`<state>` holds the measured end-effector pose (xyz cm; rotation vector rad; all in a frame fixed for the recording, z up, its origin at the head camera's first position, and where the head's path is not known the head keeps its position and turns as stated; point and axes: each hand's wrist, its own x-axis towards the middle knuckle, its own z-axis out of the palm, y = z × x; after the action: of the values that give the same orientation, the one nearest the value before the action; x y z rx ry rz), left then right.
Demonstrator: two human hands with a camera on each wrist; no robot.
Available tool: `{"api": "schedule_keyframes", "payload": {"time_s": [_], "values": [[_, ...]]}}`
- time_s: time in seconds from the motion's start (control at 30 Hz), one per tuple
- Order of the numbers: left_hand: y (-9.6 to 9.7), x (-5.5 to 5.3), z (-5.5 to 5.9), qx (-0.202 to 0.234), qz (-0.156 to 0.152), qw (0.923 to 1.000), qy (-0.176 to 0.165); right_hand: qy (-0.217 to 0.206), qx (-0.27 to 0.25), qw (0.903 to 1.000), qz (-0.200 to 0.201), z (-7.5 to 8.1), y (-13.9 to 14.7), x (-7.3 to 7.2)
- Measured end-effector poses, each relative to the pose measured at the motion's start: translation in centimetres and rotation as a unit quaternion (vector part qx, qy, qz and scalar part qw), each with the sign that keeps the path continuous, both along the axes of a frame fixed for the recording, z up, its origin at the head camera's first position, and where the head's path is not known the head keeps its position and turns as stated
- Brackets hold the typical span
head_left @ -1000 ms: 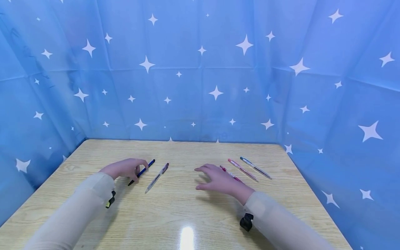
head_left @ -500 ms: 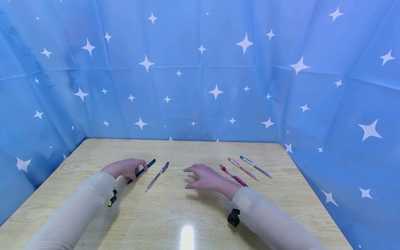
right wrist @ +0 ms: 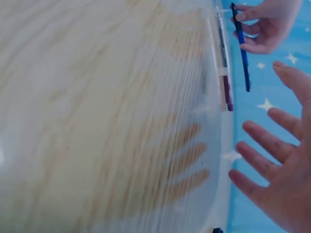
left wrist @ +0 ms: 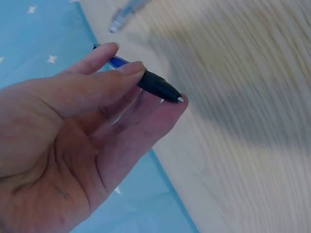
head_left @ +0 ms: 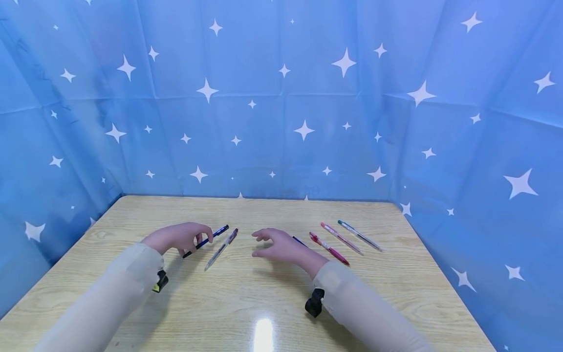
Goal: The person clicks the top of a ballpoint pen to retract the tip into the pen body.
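My left hand [head_left: 180, 238] pinches a blue pen [head_left: 220, 231] by its black grip, between thumb and fingers. The left wrist view shows the silver tip of this pen [left wrist: 158, 88] bare, and the pen looks raised off the table. Just right of it on the table lies a clear pen [head_left: 221, 250] with a purple end. My right hand [head_left: 283, 246] hovers over the middle of the table, holding nothing, its fingers [right wrist: 265, 138] spread apart in the right wrist view. Behind that hand a dark pen [head_left: 299, 241] shows only at one end; the rest is hidden.
To the right lie a red pen [head_left: 330, 248], a pink pen [head_left: 342, 239] and a clear pen with a green end [head_left: 360, 236], slanting side by side. A blue star-patterned curtain [head_left: 281, 146] surrounds the wooden table [head_left: 211, 313].
My right hand has moved left, uncovering the red pen and then the end of a dark pen. The blue pen in my left hand has shifted slightly right and tilted flatter.
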<state>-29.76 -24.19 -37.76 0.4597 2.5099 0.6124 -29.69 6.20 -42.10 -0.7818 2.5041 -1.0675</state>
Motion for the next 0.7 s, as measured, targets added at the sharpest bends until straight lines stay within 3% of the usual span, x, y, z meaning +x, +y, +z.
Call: {"api": "schedule_keyframes", "payload": {"time_s": [0.2,0.47,0.7], "values": [[1.2,0.7,0.6,0.020,-0.025,0.9991,0.029,0.011,-0.037,0.9985,-0.039,-0.1,0.2,-0.1],[3.0,1.3,1.2,0.040,-0.103,0.9882,0.106,0.036,-0.093,0.9929,-0.065,0.9,0.8,-0.3],[4.8,2.2,1.8,0.064,-0.115,0.9845,0.116,0.032,-0.126,0.9882,-0.081,1.8,1.7,0.1]]}}
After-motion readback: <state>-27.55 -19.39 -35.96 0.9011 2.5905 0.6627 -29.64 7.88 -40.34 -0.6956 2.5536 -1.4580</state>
